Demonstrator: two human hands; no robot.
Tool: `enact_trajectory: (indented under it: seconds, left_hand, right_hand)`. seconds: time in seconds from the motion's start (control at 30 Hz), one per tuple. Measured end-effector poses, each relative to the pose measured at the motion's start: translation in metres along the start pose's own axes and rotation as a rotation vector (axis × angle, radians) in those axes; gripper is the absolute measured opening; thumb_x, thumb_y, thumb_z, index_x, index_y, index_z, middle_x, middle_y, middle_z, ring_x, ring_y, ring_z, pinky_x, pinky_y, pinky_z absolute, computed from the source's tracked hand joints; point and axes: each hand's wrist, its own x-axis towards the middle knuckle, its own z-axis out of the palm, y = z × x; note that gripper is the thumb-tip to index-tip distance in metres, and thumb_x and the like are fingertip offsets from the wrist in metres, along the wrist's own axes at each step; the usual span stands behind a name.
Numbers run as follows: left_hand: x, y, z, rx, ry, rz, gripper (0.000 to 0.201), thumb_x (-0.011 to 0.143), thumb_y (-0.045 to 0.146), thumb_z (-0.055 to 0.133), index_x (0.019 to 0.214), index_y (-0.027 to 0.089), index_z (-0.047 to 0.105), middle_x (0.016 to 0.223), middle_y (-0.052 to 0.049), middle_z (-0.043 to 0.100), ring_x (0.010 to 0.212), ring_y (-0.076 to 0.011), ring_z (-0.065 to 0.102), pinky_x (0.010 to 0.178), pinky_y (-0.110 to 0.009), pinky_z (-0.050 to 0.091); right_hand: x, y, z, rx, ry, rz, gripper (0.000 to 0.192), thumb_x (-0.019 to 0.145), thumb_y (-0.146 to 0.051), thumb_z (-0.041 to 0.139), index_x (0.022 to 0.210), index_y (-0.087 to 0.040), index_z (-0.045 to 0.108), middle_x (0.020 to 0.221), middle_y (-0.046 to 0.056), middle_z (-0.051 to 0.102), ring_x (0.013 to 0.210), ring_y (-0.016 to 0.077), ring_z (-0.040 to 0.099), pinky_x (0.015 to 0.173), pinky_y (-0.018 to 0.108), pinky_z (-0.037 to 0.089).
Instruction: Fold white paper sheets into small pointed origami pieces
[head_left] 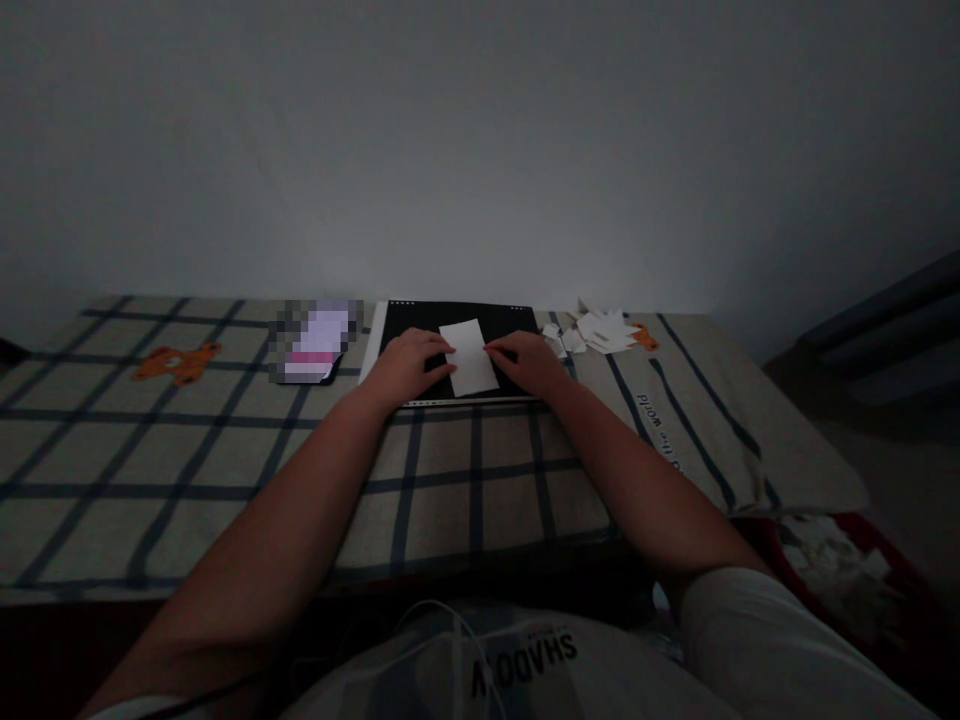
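A small white piece of paper [472,360] lies over a black sheet with a pale border [420,318], tilted slightly. On its left edge rest the thumb and fingers of my left hand [409,368], curled and holding it. My right hand [531,363] pinches the right edge with thumb and index finger close together. Just past my right hand, a loose heap of white paper pieces [604,332] sits on the checked cloth.
A phone with a lit, blurred screen [319,335] lies left of the black sheet. The checked tablecloth [240,450] covers the table, which stands against a grey wall [465,150]. Below the right edge, a red container [911,575] holds white paper scraps [840,565].
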Motion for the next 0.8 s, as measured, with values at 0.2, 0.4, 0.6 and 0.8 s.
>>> enact_trajectory:
  seconds: [0.2,0.4,0.6,0.8]
  left_hand:
    - [0.0,0.001,-0.001,-0.002,-0.017,-0.015,0.034,0.093,0.042,0.058,0.114,0.022,0.075,0.124,-0.009,0.07,0.118,-0.0297,0.059,0.103,-0.048,0.044]
    - [0.0,0.001,-0.002,-0.003,-0.02,-0.01,0.031,0.093,0.041,0.059,0.112,0.022,0.075,0.124,-0.009,0.071,0.118,-0.0286,0.06,0.103,-0.048,0.045]
    - [0.0,-0.003,0.003,0.006,-0.007,0.013,0.032,0.094,0.041,0.059,0.114,0.022,0.075,0.124,-0.008,0.072,0.119,-0.0282,0.06,0.103,-0.047,0.046]
    - [0.0,-0.001,0.003,-0.008,-0.007,0.045,0.033,0.094,0.04,0.058,0.115,0.021,0.076,0.124,-0.009,0.072,0.119,-0.0293,0.061,0.104,-0.047,0.046]
  right_hand:
    - [-0.001,0.0,-0.001,0.025,0.017,-0.051,0.024,0.097,-0.027,0.057,0.109,-0.02,0.077,0.106,0.008,0.077,0.099,0.0221,0.067,0.092,0.037,0.046]
    - [0.0,0.001,-0.001,0.091,0.018,-0.171,0.027,0.096,-0.02,0.054,0.114,-0.022,0.074,0.106,0.009,0.075,0.101,0.0219,0.063,0.093,0.037,0.046]
    - [0.002,0.01,0.007,0.124,0.049,-0.266,0.034,0.089,-0.01,0.057,0.117,-0.023,0.073,0.111,0.008,0.072,0.107,0.0234,0.06,0.097,0.041,0.046]
    - [0.002,0.014,0.01,0.015,0.02,-0.279,0.021,0.093,-0.021,0.064,0.109,-0.022,0.078,0.101,0.009,0.067,0.096,0.0227,0.056,0.087,0.038,0.047]
